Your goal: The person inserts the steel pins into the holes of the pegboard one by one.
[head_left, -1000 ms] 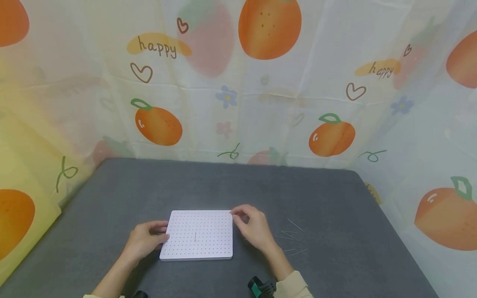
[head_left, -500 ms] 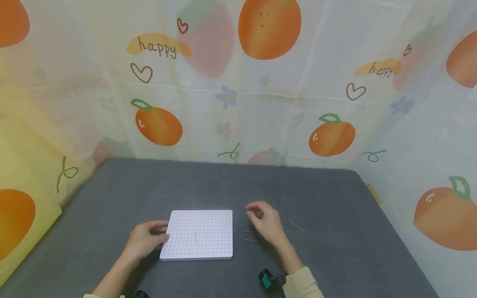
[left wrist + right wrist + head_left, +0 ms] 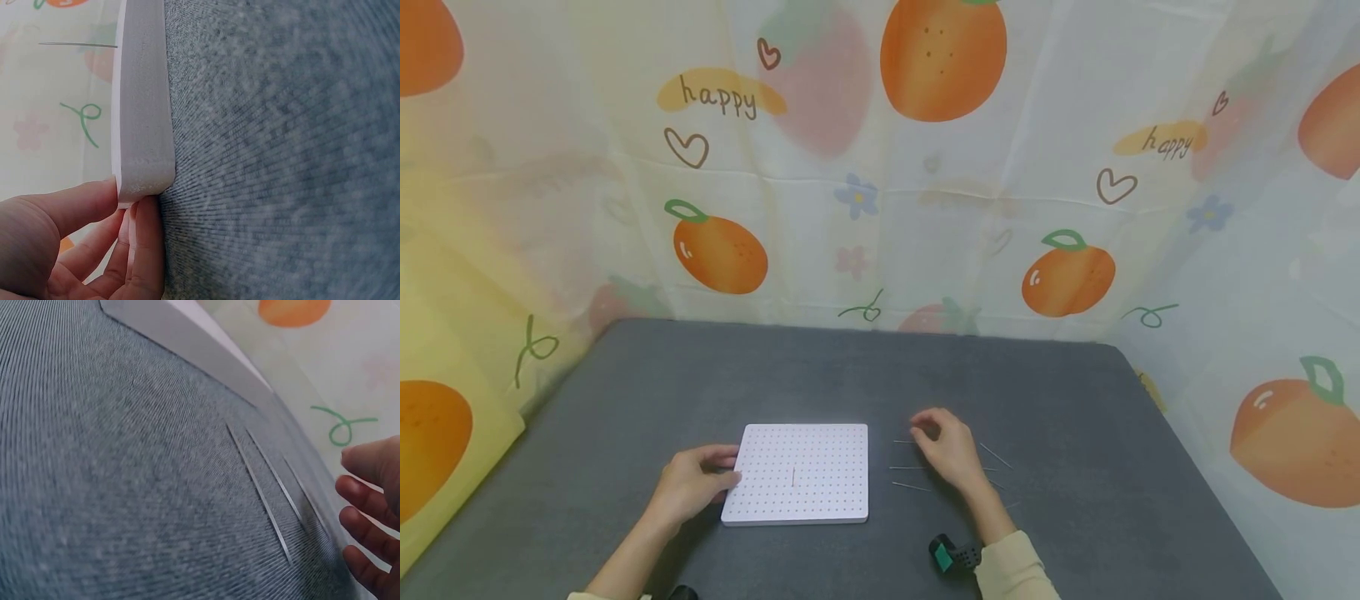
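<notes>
My left hand (image 3: 688, 486) pinches the near-left side of a white pegboard (image 3: 844, 518), thumb at its upper edge and fingers along the side, as the left wrist view shows closely. Rows of small holes cover the board. One thin metal pin (image 3: 793, 477) stands upright from it, seen also as a thin pin (image 3: 78, 44) in the left wrist view. Right of the board, my right hand (image 3: 951, 450) hovers over several loose thin metal pins (image 3: 262, 497), its fingers loosely curved with nothing visible between them. Part of the pins is hidden beneath that hand.
The board and pins lie on a dark grey cloth-covered table (image 3: 715, 375). A fruit-patterned curtain (image 3: 940, 250) hangs behind and along both sides. A black and green wrist device (image 3: 951, 552) sits at my right wrist.
My right hand has moved from the board's far-right corner rightward over the loose pins. My left hand, the board and the upright pin have stayed in place.
</notes>
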Tool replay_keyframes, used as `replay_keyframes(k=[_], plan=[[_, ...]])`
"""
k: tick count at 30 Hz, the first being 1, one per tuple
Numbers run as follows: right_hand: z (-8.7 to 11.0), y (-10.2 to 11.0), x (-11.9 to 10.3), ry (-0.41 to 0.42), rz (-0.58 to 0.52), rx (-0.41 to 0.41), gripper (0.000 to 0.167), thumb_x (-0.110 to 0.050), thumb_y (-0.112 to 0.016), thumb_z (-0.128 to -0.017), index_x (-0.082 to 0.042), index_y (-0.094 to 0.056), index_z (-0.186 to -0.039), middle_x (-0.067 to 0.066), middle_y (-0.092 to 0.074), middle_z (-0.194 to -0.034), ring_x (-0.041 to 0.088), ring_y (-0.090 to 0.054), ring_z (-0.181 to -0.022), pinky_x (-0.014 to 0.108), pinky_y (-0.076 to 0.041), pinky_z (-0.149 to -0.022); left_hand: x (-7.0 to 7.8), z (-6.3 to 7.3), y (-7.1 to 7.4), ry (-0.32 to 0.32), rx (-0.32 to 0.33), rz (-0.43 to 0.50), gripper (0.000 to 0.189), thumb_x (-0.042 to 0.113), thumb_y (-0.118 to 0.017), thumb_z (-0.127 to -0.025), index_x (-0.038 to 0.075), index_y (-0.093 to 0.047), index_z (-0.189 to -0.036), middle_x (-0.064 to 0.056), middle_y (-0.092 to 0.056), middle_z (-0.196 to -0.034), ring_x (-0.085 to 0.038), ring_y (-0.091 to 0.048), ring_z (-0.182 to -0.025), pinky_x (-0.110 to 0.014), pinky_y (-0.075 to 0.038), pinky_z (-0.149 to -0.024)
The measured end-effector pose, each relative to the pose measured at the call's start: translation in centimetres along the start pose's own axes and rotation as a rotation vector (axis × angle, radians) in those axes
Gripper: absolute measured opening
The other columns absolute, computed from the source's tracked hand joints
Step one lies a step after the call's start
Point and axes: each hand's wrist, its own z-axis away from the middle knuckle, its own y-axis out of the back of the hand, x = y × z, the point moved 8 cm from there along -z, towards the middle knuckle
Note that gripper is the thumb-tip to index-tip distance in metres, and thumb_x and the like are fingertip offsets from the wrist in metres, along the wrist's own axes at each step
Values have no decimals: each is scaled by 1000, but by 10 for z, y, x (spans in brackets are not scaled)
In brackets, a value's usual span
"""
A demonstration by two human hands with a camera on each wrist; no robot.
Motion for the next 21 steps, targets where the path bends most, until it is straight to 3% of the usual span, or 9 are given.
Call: replay_keyframes(k=[7,21], plan=[[1,-4,7,-52,13,-42,7,-12,-67,-81,-14,-66,-88,-1,-62,-84,16,-59,-79,34,-48,-71,-1,0,-1,-11,1,15,43,9,-69,-77,-1,-58,-118,-14,-65,-101,-18,-60,-78,-30,-53,-59],[3,-11,6,-13,74,-123,6,-14,-68,-79,-15,-67,-85,-2,-60,-81,14,-51,-75,34,-41,-71,0,0,-1,17,13,-4,44,9,-68,-77,0,-58,-118,-14,-64,-103,-18,-59,-79,-27,-53,-58]])
